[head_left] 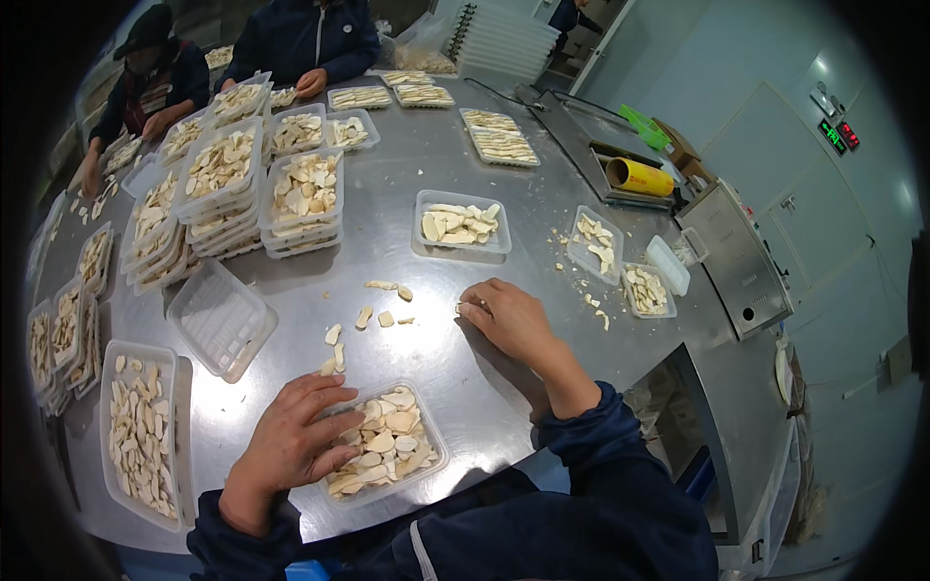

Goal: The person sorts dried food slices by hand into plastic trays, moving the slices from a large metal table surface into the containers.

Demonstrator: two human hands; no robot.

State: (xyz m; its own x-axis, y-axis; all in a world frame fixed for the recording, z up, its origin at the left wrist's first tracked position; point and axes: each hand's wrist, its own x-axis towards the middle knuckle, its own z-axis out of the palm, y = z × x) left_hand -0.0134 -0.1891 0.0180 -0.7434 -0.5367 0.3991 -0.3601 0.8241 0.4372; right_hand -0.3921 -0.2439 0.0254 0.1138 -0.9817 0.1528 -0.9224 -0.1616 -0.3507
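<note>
While the left hand spans the left side of the near tray, its fingers are spread and loosely bent over the pale slices, with nothing clasped between them; whether the fingertips press on the slices or only hover I cannot tell. That spread pose probably serves to guard or level the heap. The tray lies on the steel bench close against the person's body, likely so that both hands can reach it without stretching.

The right hand is farther out, beyond the tray, its fingers drawn together and pointing left. A pale bit shows at the fingertips, but I cannot tell whether that grip is clenched on a slice or holds nothing.

Between the hands and beyond them, a few loose pieces lie on the bare metal, one group just beside the left fingertips; spread apart like this, each is easy to pick out singly. Another filled tray sits ahead, within reach yet clear of both hands. An upturned tray holding nothing lies to the left, seemingly kept handy.

Farther back, the filled trays stand in a tall stack, which probably saves bench space. At the right, a yellow roll rests lengthwise in its machine, apart from the slices, presumably to keep it out of the crumbs
</note>
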